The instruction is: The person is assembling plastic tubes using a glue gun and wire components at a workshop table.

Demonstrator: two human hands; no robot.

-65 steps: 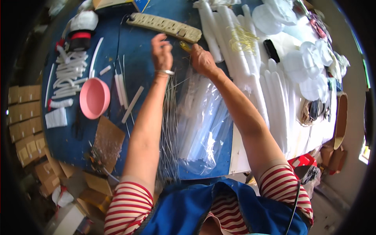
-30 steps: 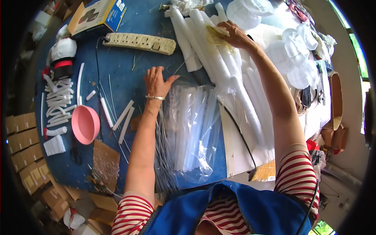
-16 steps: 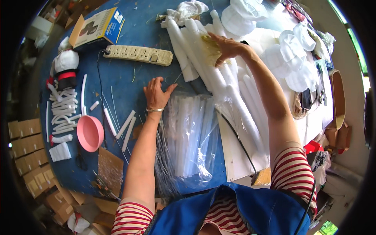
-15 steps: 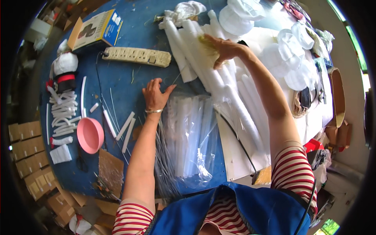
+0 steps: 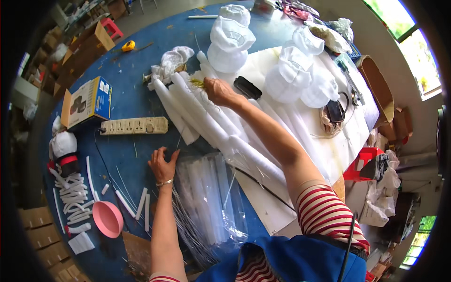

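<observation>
Head view: right hand (image 5: 220,91) is stretched far out toward 12 o'clock, its grip closed on a small tuft of thin yellow-green fibres (image 5: 197,83) that sticks out of the fist toward 9 o'clock. The tuft sits right at the upper end of the row of long white paper-wrapped tubes (image 5: 206,122). The tubes' long axes run from 11 o'clock down to 5 o'clock, so they trail away from the grip back under the right forearm.

Left hand (image 5: 162,164) lies flat on the blue round desk (image 5: 131,70), fingers spread, holding nothing. It is just beside the left edge of the clear plastic bag of pale rods (image 5: 206,197), which is at its 4 o'clock. A bundle of thin grey wires (image 5: 188,225) fans out beside the left forearm, long axis roughly 12 to 6.

Nearer hand for the tubes' top ends: the right, already touching there. Nearer for the bag and wires: the left.

Also around: cream multi-socket power strip (image 5: 134,125) at 11 o'clock of the left hand, apart from it; pink round plastic bowl (image 5: 107,219) at its 7 o'clock; short white plastic tube pieces (image 5: 141,209) between bowl and forearm.
</observation>
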